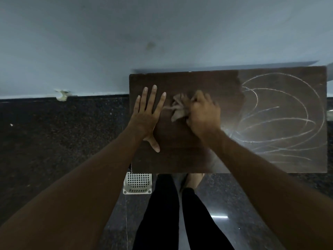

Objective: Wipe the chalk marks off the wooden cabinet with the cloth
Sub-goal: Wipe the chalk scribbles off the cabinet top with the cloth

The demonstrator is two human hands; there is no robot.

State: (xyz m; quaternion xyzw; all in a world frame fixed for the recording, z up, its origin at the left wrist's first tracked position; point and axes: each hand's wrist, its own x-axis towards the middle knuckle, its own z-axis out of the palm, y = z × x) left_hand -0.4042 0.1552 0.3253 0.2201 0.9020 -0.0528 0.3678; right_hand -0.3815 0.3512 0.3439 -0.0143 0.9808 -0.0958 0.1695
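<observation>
The dark wooden cabinet top [180, 156] fills the middle right of the head view. White looping chalk marks [281, 120] cover its right half; the left half looks dark and free of marks. My right hand [203, 112] is shut on a crumpled brownish cloth [178, 109], pressing it on the wood near the centre. My left hand [147, 116] lies flat on the cabinet's left part, fingers spread, holding nothing, just left of the cloth.
A pale wall [126, 42] rises behind the cabinet. Dark speckled floor [54, 141] lies to the left and below. A white perforated basket [137, 183] stands under the cabinet's front left corner. My legs in black trousers [162, 213] stand at the front edge.
</observation>
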